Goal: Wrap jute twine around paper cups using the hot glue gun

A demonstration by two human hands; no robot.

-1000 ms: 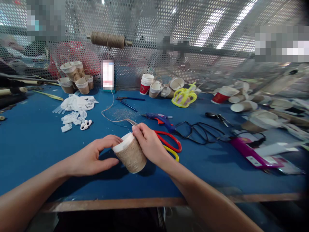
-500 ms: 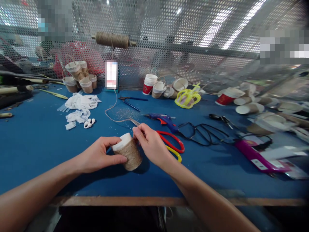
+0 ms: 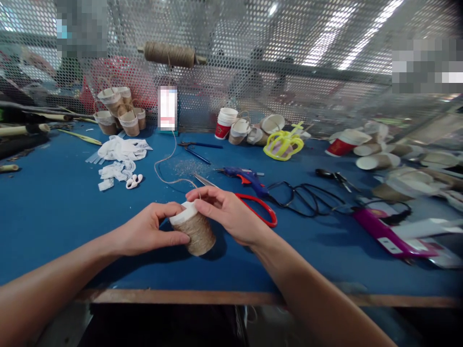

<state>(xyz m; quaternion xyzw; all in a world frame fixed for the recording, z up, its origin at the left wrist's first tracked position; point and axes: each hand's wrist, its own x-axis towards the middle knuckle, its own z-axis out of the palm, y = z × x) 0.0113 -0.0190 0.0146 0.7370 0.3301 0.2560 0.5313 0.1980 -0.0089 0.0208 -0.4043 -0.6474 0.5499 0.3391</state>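
A paper cup wrapped in brown twine (image 3: 195, 231) stands tilted on the blue table (image 3: 54, 217) near its front edge, white rim up. My left hand (image 3: 150, 233) is closed on its left side, thumb and fingers round the wrapped wall. My right hand (image 3: 226, 212) rests over the rim from the right, its fingers pinching the twine strand (image 3: 164, 168). That strand loops back over the table up to a twine spool (image 3: 170, 54) on the mesh wall.
Red-handled scissors (image 3: 262, 209) lie just right of my right hand, with a blue glue gun (image 3: 244, 176) and black cables (image 3: 307, 195) beyond. White lace scraps (image 3: 121, 152) lie at left. Wrapped cups (image 3: 117, 113) and plain cups (image 3: 238, 130) line the back; clutter fills the right.
The cup has been turned more upright and drawn slightly nearer. My right hand has slid from the cup's right side over its rim, now hiding the yellow scissor handle.
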